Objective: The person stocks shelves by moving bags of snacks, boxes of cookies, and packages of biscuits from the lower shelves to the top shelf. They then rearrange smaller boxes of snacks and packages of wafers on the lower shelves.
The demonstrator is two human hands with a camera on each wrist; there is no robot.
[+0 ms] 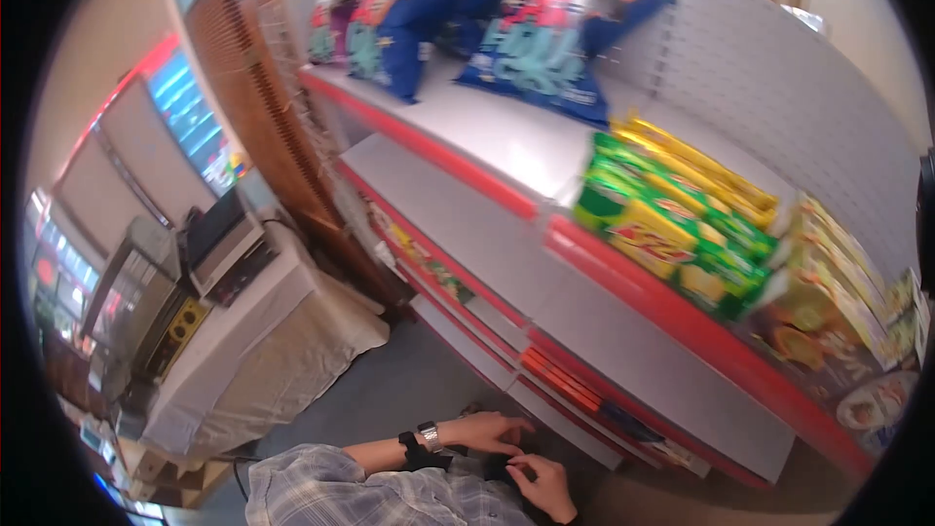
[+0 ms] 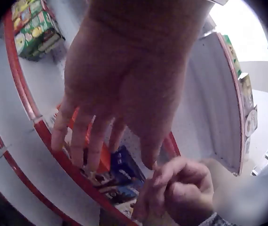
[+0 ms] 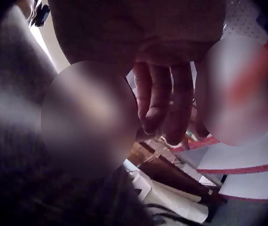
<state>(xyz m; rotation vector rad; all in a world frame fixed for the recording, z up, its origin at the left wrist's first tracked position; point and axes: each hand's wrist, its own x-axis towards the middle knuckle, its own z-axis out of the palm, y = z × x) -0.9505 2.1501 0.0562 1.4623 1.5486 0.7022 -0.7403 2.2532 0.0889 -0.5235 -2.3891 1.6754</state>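
Observation:
The left hand [image 1: 487,432] [image 2: 124,84], a metal watch [image 1: 429,435] on its wrist, hangs in front of the lower shelves with its fingers loosely extended and holding nothing. Close beside its fingertips is the right hand [image 1: 547,489] [image 2: 185,188] [image 3: 157,52], fingers loosely bent, no object visible in it. Whether the two hands touch is unclear. Behind the left fingers, the left wrist view shows an orange pack [image 2: 104,159] and a blue pack [image 2: 127,168] on a red-edged shelf.
Green and yellow packs [image 1: 654,234] and blue snack bags [image 1: 536,68] stand on the upper shelf [image 1: 438,122]. To the left, a cloth-covered table [image 1: 263,351] carries a printer-like machine [image 1: 229,248]. Grey floor [image 1: 375,390] lies between table and shelves.

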